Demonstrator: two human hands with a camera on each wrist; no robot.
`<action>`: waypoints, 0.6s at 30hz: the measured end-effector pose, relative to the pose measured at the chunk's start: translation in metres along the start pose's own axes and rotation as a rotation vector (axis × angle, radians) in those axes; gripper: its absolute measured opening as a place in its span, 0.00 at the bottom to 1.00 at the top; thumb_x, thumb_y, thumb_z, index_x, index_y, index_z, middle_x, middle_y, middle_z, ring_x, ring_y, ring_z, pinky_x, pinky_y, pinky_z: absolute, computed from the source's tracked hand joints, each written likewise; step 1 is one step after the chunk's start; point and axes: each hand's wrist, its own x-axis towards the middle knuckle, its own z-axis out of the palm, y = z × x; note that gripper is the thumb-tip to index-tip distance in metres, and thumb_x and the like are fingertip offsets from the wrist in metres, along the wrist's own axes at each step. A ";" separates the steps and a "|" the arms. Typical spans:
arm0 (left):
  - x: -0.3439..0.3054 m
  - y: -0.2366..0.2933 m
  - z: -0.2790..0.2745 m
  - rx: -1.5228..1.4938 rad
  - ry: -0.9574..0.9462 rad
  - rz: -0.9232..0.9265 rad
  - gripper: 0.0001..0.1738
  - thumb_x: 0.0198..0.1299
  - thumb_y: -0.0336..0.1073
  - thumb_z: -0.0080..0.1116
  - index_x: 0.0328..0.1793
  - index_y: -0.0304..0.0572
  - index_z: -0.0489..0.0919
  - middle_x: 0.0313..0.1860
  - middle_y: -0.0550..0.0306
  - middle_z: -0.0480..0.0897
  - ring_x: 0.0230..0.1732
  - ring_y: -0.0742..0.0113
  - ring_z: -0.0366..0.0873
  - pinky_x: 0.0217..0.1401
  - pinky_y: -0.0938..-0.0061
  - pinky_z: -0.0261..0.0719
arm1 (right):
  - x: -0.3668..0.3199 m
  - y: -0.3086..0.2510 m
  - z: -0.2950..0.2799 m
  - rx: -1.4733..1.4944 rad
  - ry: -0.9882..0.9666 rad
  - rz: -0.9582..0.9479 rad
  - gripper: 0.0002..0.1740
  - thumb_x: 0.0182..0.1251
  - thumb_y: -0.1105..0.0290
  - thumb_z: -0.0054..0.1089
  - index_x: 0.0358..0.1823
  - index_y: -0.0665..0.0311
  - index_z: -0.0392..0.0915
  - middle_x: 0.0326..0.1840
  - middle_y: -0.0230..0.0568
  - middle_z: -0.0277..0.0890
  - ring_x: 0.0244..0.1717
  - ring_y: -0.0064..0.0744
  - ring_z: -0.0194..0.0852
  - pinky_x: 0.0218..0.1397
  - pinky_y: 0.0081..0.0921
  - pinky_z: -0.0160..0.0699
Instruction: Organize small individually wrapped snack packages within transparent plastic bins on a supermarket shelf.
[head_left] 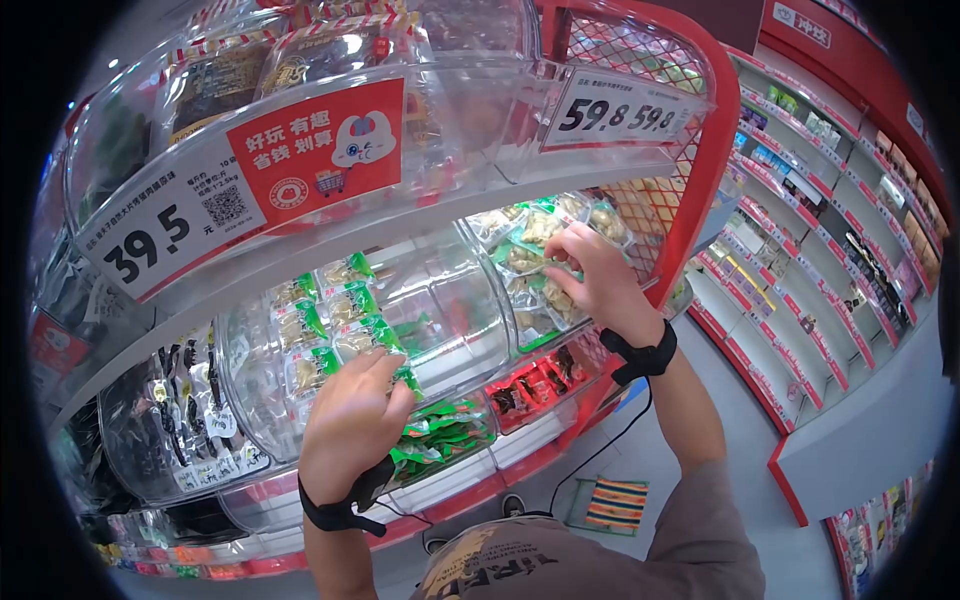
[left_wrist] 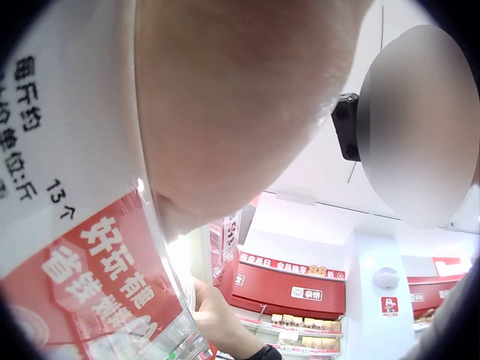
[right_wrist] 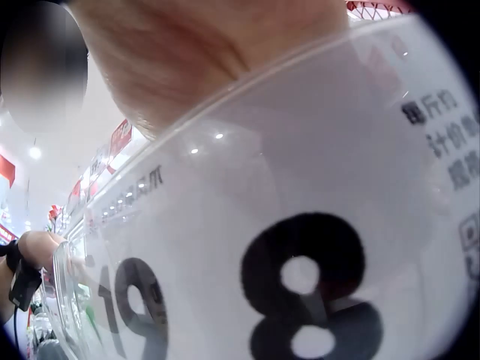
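Note:
Green-and-clear snack packets stand in rows in a clear bin, and my left hand reaches over them with its fingertips at the nearest packets; whether it grips one is hidden. To the right, my right hand is over a bin of pale, lumpy food packets, its thumb and fingers bent around the edge of one packet. The left wrist view shows the left hand close up beside a price label. In the right wrist view the right hand is above a label, fingers hidden.
An upper shelf with price signs overhangs the bins. Dark packets lie at left, red packets and green packets in the lower front row. A red mesh frame bounds the right side. A striped stool stands on the floor.

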 end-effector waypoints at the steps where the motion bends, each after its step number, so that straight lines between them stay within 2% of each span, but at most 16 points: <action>1: 0.000 0.000 0.000 -0.001 -0.002 0.002 0.18 0.58 0.36 0.52 0.50 0.32 0.81 0.52 0.39 0.82 0.54 0.42 0.78 0.58 0.55 0.75 | 0.001 0.001 0.000 -0.020 0.003 -0.021 0.14 0.55 0.75 0.67 0.40 0.62 0.71 0.40 0.41 0.73 0.42 0.44 0.76 0.42 0.36 0.75; 4: 0.000 0.001 -0.003 -0.035 -0.042 -0.043 0.18 0.58 0.36 0.52 0.51 0.33 0.81 0.52 0.38 0.82 0.54 0.42 0.78 0.59 0.55 0.75 | 0.003 0.009 0.003 -0.036 0.123 -0.097 0.14 0.54 0.74 0.69 0.40 0.61 0.73 0.41 0.40 0.73 0.43 0.44 0.76 0.43 0.37 0.75; 7: 0.000 0.002 -0.003 -0.041 -0.055 -0.077 0.19 0.58 0.37 0.51 0.52 0.34 0.80 0.53 0.39 0.81 0.55 0.43 0.78 0.60 0.56 0.74 | 0.008 0.016 0.003 0.064 0.189 -0.132 0.14 0.52 0.74 0.70 0.38 0.61 0.74 0.40 0.38 0.75 0.40 0.40 0.76 0.43 0.33 0.75; 10: 0.002 0.007 -0.009 -0.053 -0.110 -0.102 0.20 0.59 0.38 0.50 0.54 0.36 0.80 0.54 0.40 0.81 0.56 0.43 0.77 0.62 0.56 0.73 | 0.012 0.011 -0.008 0.274 0.124 0.044 0.10 0.56 0.76 0.68 0.35 0.61 0.74 0.38 0.34 0.77 0.36 0.29 0.75 0.41 0.27 0.73; 13: 0.004 0.004 -0.009 -0.093 -0.183 -0.170 0.21 0.61 0.39 0.50 0.58 0.39 0.79 0.59 0.41 0.80 0.62 0.43 0.74 0.67 0.59 0.69 | 0.011 0.025 -0.007 0.632 0.173 0.261 0.07 0.63 0.76 0.63 0.38 0.62 0.73 0.34 0.30 0.77 0.34 0.19 0.72 0.39 0.21 0.71; 18: 0.002 0.004 -0.009 -0.095 -0.182 -0.195 0.21 0.62 0.39 0.51 0.59 0.42 0.79 0.59 0.42 0.80 0.63 0.45 0.74 0.67 0.59 0.69 | 0.010 0.031 -0.007 1.022 0.242 0.412 0.06 0.70 0.73 0.58 0.41 0.62 0.69 0.33 0.30 0.76 0.32 0.17 0.73 0.37 0.17 0.72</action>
